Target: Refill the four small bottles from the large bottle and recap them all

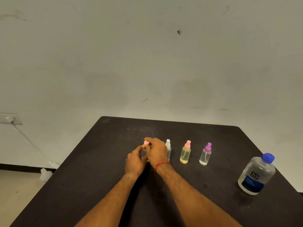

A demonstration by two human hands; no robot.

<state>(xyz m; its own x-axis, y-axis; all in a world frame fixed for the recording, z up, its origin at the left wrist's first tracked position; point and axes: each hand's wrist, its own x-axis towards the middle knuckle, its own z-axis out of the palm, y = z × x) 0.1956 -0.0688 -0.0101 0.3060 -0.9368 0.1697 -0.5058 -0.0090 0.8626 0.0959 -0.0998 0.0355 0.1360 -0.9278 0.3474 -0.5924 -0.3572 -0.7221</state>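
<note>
**Both hands on the leftmost small bottle, cap axis upright**

The right hand [155, 151] comes over from above and pinches the pink cap [146, 142] with curled fingertips. Directly below it, the left hand [135, 161] wraps round the clear body of the leftmost small bottle [143, 152], which stands upright on the dark table [114, 177]. The long axis runs straight up between the two grips, so any twist or lift of the cap follows that vertical line. The fingers hide the bottle's fill level, and I cannot tell whether the cap is going on or coming off.

Just beside the right hand's knuckles stands the white-capped bottle [168, 152], close enough to be knocked by a sideways move. Further right are the yellowish bottle [185, 154] and the purple-capped bottle [205, 155], both capped. The large bottle [256, 175], its blue cap on, stands well apart on the right, nearer the right hand.
</note>
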